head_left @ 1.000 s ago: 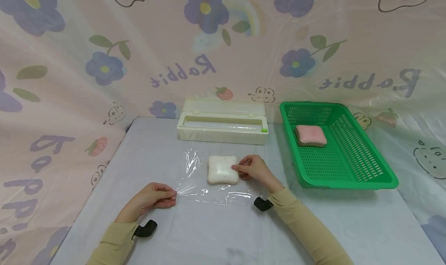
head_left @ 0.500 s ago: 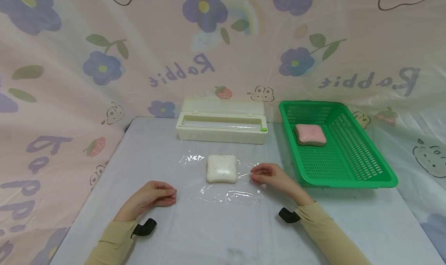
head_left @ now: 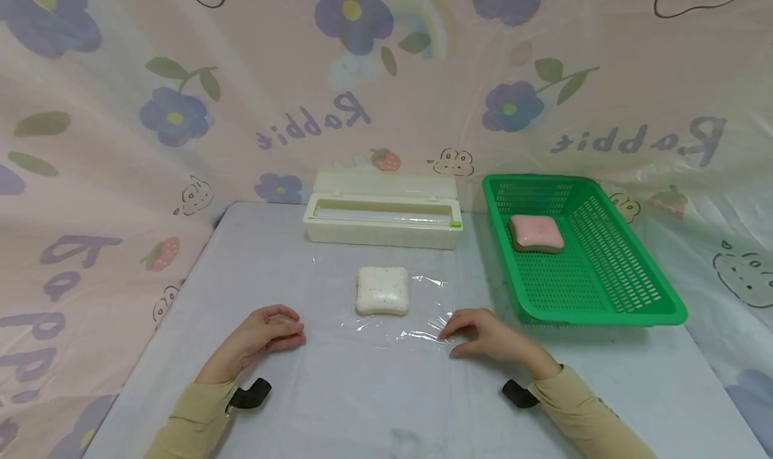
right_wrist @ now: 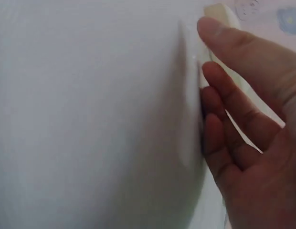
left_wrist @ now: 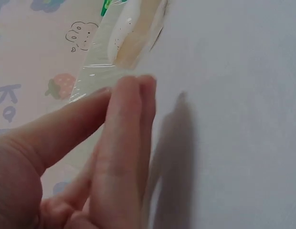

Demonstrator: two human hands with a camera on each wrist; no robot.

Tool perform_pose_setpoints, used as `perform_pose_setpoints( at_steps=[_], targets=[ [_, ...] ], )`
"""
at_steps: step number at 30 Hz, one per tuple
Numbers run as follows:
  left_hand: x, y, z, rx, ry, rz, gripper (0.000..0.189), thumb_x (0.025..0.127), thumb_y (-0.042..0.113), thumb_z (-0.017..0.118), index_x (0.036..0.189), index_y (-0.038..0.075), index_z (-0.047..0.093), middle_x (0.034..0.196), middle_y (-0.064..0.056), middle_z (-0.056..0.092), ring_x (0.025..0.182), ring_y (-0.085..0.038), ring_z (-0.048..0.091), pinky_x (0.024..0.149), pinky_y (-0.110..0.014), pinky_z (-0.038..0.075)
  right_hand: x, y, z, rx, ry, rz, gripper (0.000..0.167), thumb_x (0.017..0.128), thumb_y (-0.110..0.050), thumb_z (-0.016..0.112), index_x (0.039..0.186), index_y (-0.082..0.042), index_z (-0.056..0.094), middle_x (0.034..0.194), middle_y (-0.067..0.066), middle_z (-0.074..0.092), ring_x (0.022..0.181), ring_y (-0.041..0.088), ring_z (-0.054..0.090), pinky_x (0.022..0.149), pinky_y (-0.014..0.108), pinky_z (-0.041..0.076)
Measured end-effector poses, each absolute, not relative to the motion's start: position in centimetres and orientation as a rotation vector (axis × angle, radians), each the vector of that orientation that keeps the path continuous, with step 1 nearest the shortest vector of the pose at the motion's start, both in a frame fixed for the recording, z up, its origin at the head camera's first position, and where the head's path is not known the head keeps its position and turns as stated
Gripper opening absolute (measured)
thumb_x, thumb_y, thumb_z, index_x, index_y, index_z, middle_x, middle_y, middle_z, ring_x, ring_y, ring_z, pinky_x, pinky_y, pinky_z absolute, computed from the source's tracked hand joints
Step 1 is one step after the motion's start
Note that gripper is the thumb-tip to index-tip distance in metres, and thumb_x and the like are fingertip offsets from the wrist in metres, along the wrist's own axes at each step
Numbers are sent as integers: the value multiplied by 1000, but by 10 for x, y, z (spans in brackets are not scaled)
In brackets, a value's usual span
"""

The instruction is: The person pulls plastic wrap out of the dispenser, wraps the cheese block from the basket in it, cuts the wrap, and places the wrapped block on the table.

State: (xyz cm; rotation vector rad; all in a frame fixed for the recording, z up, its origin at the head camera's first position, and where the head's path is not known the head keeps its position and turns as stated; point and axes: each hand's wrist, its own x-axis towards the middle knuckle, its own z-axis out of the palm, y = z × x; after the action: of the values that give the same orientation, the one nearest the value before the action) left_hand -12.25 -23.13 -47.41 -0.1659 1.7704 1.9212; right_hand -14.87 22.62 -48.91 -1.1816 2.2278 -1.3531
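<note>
A white, speckled square piece like an iced bread slice (head_left: 382, 290) lies on a sheet of cling film (head_left: 386, 335) on the table. Its tan side shows in the left wrist view. Left of the film is my left hand (head_left: 266, 335), fingers together and lightly bent, thumb close to the index finger; no film shows between them in the left wrist view (left_wrist: 124, 143). My right hand (head_left: 495, 338) is at the film's lower right edge, thumb and fingers apart. Whether its fingertips touch the film cannot be told.
A cream cling film dispenser (head_left: 382, 234) stands behind the film with its lid up. To the right is a green plastic basket (head_left: 604, 316) holding a similar pink-topped piece (head_left: 536, 233). A patterned curtain (head_left: 417, 103) hangs behind the table.
My right hand has left the white piece, moving right and then toward the film's near right corner, thumb and fingers spreading. My left hand has let go of the film's edge; its pulled creases have relaxed.
</note>
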Motion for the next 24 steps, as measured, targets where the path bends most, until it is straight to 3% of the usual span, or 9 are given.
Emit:
perform_pose_setpoints(
  at_steps=[5, 10, 14, 24],
  targets=[
    [-122, -233, -473, -12, 1764, 1849, 21, 89, 0, 65, 100, -5, 48, 87, -14, 66, 85, -26, 68, 78, -35, 57, -147, 220, -490, -1243, 2309, -1257, 15, 77, -7, 80, 90, -9, 74, 90, 3, 65, 86, 18, 61, 77, 27, 52],
    [-123, -235, -476, 27, 1744, 1836, 24, 92, 2, 62, 112, -9, 55, 94, -17, 66, 88, -26, 68, 81, -35, 56, -147, 218, -489, -1281, 2355, -1197, 8, 80, -6, 76, 85, -13, 73, 86, -2, 64, 82, 13, 60, 73, 26, 52],
    [-124, -236, -477, 13, 1752, 1822, 33, 92, 4, 63, 119, -13, 57, 102, -18, 66, 90, -25, 68, 83, -34, 55, -146, 219, -487, -1296, 2373, -1175, 8, 83, -7, 74, 86, -13, 70, 86, -4, 64, 82, 11, 60, 73, 26, 52],
    [-128, -240, -478, 142, 1837, 1828, 32, 91, 5, 64, 116, -15, 58, 104, -22, 66, 92, -23, 67, 83, -34, 55, -144, 225, -488, -1248, 2337, -1325, 14, 87, 1, 67, 96, -10, 65, 89, 5, 66, 81, 16, 62, 72, 27, 52]
  ],
)
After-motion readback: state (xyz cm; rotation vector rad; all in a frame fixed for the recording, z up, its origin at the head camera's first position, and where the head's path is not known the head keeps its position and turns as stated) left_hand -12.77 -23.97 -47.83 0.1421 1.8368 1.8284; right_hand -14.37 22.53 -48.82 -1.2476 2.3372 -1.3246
